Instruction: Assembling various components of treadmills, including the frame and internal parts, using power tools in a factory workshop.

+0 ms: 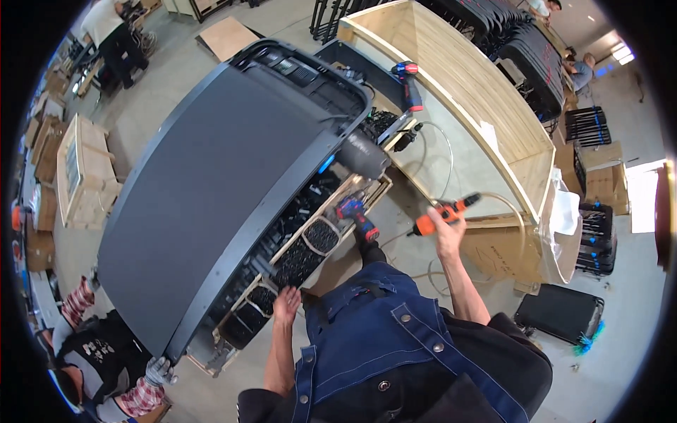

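In my right hand is an orange-and-black power screwdriver, with my fingers wrapped round its body. A pale hose runs beside its black end. My left hand is low beside a wooden-framed rack, its fingers loosely apart, and nothing shows in it. Close to that hand is a bin of small black parts. On the rack rests a blue-and-red cordless driver. Ahead and to the left lies a large treadmill with a dark belt and grey side rails.
A co-worker in grey gloves is at the treadmill's near left end. A second red-and-blue driver lies by its far end. To the right stands a long wooden crate. A black panel lies on the floor. Another person stands far left.
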{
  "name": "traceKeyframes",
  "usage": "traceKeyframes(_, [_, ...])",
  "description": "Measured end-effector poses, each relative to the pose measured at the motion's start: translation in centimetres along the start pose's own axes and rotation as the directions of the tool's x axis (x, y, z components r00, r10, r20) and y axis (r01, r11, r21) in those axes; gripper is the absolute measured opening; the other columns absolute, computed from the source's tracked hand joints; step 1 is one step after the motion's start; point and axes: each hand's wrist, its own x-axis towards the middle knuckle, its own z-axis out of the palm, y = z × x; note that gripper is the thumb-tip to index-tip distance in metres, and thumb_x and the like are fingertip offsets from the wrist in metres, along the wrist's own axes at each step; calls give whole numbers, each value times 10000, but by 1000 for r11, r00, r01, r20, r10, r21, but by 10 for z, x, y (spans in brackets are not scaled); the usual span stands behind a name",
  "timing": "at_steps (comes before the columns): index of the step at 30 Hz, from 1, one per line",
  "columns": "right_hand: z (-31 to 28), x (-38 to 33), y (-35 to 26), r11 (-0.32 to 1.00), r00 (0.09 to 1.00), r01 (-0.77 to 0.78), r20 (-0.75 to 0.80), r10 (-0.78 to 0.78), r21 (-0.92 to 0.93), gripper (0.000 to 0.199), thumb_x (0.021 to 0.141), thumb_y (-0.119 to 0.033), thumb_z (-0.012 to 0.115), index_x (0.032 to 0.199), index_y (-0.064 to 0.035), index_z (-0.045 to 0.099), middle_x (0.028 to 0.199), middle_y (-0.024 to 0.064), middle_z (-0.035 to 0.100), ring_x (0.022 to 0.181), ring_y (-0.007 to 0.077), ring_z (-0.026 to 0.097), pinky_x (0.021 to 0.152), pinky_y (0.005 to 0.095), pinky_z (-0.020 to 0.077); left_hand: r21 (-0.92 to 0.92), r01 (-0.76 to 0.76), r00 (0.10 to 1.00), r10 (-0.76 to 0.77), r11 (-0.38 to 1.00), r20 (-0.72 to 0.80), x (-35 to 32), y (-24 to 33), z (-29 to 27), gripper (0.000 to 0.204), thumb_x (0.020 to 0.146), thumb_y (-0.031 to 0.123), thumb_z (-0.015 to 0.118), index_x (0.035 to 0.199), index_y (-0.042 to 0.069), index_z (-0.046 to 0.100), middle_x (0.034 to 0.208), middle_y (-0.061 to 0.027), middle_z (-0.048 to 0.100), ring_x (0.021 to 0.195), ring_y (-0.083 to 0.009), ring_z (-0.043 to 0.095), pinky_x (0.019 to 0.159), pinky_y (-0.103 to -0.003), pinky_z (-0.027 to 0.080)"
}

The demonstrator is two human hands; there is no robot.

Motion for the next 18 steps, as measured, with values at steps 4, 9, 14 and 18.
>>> traceKeyframes(4, [62, 128, 54, 997, 963, -73, 261, 66, 16, 443, 802, -106, 871, 1139, 5, 606, 993, 54, 675, 889, 118, 629, 811, 278, 524, -364, 70, 988, -13, 929, 156, -9, -56, -79, 247, 1069, 259, 479, 1082, 60, 625, 930, -83, 704, 858, -242, 692, 817, -391, 592])
traceKeyframes(9, [88, 238, 165, 950, 885, 114, 465, 37, -292, 391, 733, -11, 790, 1104, -70, 679, 883, 68, 705, 839, 199, 683, 774, 354, 563, -387, 116, 968, -191, 915, -161, -85, -132, 19, 251, 1077, 239, 460, 1044, 51, 623, 880, -85, 678, 845, -276, 684, 829, -407, 578])
traceKeyframes(14, [116, 283, 250, 741, 791, 131, 520, 322, -659, 388, 762, -123, 769, 1138, -65, 690, 1049, 190, 723, 994, 334, 700, 848, 420, 563, 743, 215, 921, 121, 633, -370, -127, -143, 137, 381, 1075, 237, 435, 1352, 25, 590, 1171, -120, 693, 1118, -299, 642, 1005, -406, 485])
traceKeyframes(18, [94, 285, 275, 724, 840, 191, 492, 229, -663, 346, 841, -222, 687, 1173, -123, 678, 1107, 233, 691, 1037, 428, 661, 887, 492, 550, 861, -273, 962, 132, 429, 239, -67, -139, 144, 415, 1061, 284, 472, 1373, 35, 588, 1227, -136, 682, 1111, -315, 658, 938, -432, 520])
